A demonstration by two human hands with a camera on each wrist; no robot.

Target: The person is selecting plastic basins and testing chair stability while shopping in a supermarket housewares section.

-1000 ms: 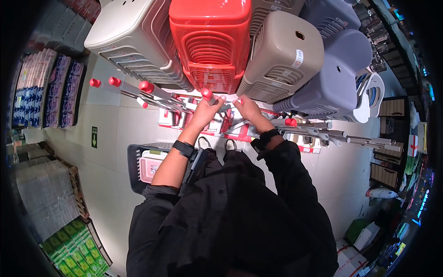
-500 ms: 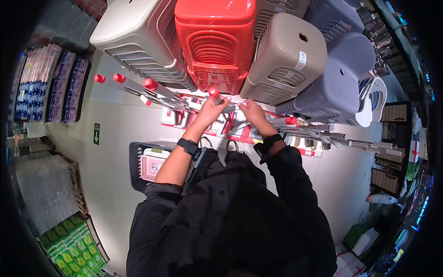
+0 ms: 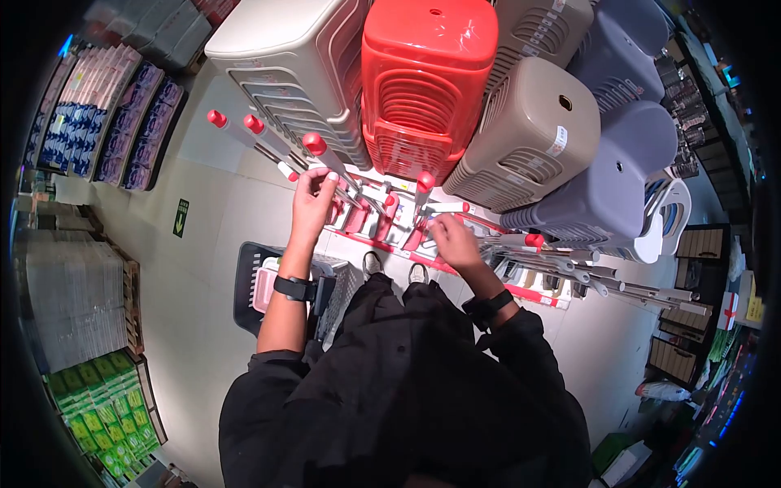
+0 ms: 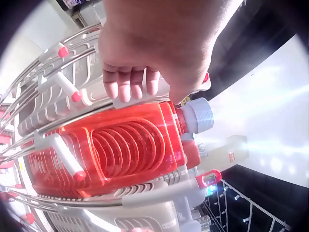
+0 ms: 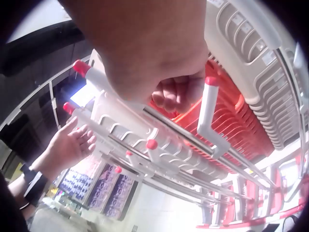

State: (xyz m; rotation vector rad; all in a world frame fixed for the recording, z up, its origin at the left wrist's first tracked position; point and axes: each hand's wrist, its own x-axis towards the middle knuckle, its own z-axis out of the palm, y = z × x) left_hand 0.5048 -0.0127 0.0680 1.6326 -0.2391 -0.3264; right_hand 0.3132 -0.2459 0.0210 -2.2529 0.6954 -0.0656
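Mops with grey grips, red end caps and side levers stand upright in a row before me. My left hand (image 3: 309,215) is raised beside one mop (image 3: 316,145) in the head view, its fingers loosely bent around nothing. In the right wrist view that left hand (image 5: 70,145) shows spread, relaxed fingers. A second mop (image 3: 425,185) stands at the middle of the row with its side lever (image 3: 454,207) sticking out to the right. My right hand (image 3: 457,244) hovers by it, fingers loosely curled. The right wrist view shows these fingers (image 5: 170,94) between its metal pole and side lever.
Tall stacks of white, red (image 3: 427,77), beige (image 3: 541,122) and purple stools (image 3: 630,154) rise behind the mops. More mops (image 3: 602,272) lean to the right. A dark basket (image 3: 246,297) with a pink container (image 3: 262,289) stands on the floor at the left. Wrapped cartons (image 3: 77,297) fill the far left.
My left hand has let go of the middle mop and moved left. My right hand has come away from the side lever's red tip. The head view has shifted.
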